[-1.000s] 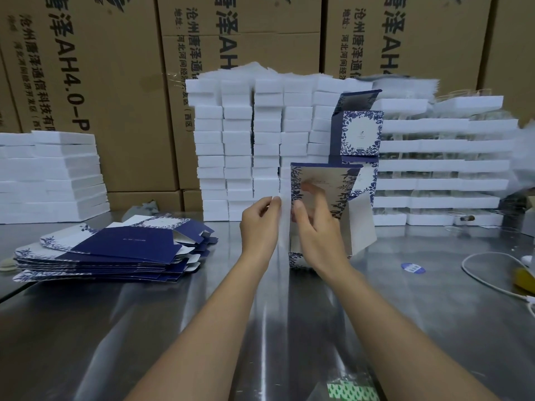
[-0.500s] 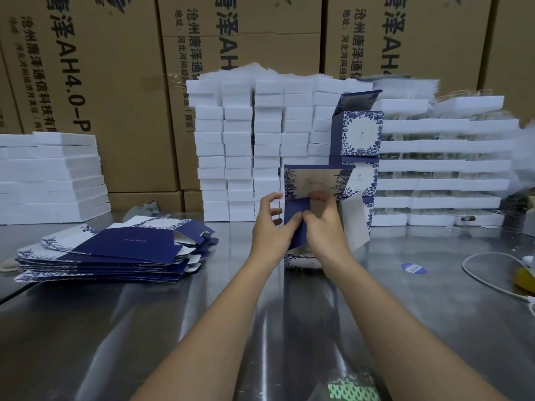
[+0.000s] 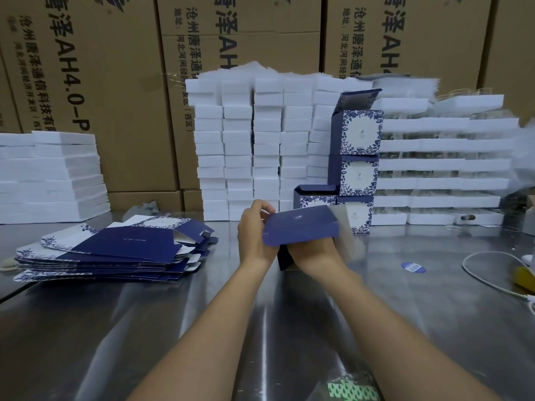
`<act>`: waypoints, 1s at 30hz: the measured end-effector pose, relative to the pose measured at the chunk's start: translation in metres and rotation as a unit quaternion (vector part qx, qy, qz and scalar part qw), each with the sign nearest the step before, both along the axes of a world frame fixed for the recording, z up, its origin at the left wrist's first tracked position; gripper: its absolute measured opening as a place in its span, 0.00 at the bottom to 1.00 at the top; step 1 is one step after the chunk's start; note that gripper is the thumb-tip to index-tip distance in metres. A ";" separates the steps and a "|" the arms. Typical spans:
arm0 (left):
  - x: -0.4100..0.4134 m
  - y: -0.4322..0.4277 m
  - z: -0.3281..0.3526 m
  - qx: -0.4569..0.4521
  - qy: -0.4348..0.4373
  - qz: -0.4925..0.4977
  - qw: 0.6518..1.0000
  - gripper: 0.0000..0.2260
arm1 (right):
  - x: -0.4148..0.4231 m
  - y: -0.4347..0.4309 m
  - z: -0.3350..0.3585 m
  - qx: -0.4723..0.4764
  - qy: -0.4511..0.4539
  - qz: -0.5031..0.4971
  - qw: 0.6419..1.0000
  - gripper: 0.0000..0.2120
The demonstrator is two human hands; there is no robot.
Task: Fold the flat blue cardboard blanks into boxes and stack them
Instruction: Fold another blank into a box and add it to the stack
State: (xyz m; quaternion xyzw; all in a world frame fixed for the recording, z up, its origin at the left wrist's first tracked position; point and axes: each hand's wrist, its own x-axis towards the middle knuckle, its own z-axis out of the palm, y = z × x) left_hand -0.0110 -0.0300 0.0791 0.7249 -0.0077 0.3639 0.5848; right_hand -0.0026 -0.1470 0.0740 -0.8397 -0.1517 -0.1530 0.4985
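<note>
Hands (image 3: pixel 256 231) (image 3: pixel 314 251) grip half-folded blue box (image 3: pixel 301 228) (blurred) above table (image 3: pixel 144 314).

Tall brown printed cartons (image 3: pixel 124 111) walled the top of the frame. White foam stacks (image 3: pixel 237 146) stood mid-frame on a reflective steel table (image 3: pixel 115 328).

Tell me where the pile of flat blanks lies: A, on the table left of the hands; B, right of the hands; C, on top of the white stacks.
A: the blanks lie piled on the table, left of the left hand that grips the box.
</note>
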 end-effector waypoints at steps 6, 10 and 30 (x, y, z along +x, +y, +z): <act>0.006 0.010 0.000 -0.262 0.001 -0.014 0.965 0.05 | -0.006 0.003 0.002 -0.052 -0.254 0.019 0.966 0.08; 0.009 0.017 -0.001 -0.415 0.048 -0.008 0.909 0.05 | -0.015 0.012 -0.003 -0.122 -0.204 0.027 0.971 0.14; -0.008 -0.027 0.006 -0.296 0.113 -0.218 0.923 0.14 | -0.008 0.001 0.015 0.371 0.097 0.104 0.917 0.19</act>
